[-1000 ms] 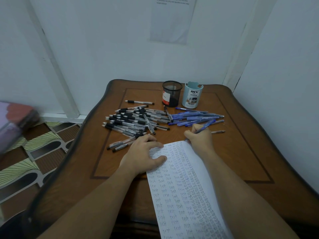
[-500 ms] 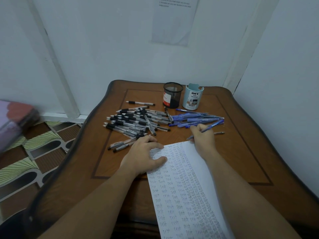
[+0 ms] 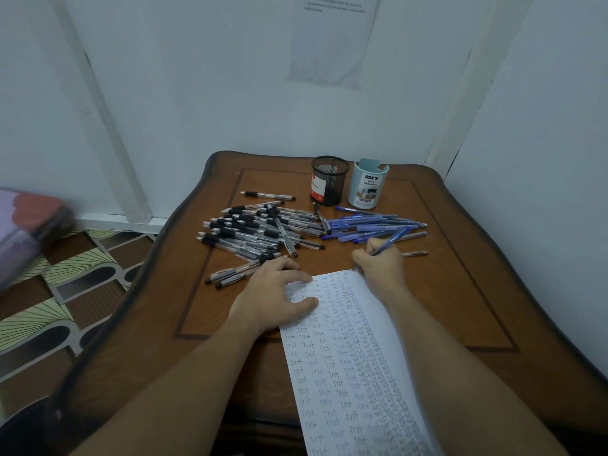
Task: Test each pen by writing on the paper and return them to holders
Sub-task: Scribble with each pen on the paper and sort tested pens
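While our left hand [image 3: 276,291] lies spread on the paper [image 3: 348,357], we list: right hand [image 3: 381,268] pinching one blue pen [image 3: 391,241], tip at the sheet's far corner, barrel slanting away rightward; pale blue holder [image 3: 367,184] beyond on the tabletop [image 3: 460,291], nearer this hand.

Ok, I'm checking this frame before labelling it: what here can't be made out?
All head view.
Lower barrel of the blue pen: covered by the right hand gripping it.
Inside of the light blue holder: hidden by its own wall.
Print on the wall sheet: too small.
Near end of the paper: cut off by the bottom edge.
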`<state>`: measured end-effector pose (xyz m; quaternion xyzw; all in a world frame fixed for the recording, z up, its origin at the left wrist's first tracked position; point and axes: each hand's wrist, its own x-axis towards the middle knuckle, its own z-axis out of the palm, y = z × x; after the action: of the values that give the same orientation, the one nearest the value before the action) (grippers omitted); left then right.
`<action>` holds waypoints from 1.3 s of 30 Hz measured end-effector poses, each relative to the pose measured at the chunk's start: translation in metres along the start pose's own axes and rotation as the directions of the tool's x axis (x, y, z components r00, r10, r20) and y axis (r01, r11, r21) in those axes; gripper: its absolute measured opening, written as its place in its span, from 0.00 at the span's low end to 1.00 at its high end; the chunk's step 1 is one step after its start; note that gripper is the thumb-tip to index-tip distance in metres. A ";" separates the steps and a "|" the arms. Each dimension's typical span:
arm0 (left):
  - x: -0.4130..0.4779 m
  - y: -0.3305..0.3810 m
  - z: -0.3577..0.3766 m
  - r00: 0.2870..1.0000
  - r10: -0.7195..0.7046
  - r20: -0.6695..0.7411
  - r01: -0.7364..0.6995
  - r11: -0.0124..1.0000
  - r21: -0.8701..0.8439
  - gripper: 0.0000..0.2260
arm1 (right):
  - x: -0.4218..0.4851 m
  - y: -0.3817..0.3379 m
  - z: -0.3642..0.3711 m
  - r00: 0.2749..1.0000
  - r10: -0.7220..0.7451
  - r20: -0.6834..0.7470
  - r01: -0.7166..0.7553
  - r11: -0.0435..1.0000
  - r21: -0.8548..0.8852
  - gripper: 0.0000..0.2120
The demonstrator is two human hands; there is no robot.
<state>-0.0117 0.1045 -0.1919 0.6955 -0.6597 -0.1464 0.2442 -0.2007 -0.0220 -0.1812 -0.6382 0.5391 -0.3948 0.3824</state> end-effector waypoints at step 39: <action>-0.010 0.007 -0.003 0.999 0.035 -0.021 -0.034 0.998 0.049 0.21 | -0.008 -0.017 -0.069 0.972 0.007 0.236 0.093 0.908 -0.409 0.14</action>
<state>-0.0170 0.1152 -0.1863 0.6914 -0.6721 -0.1184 0.2371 -0.2579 -0.0164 -0.1389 -0.7587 0.5482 -0.2016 0.2884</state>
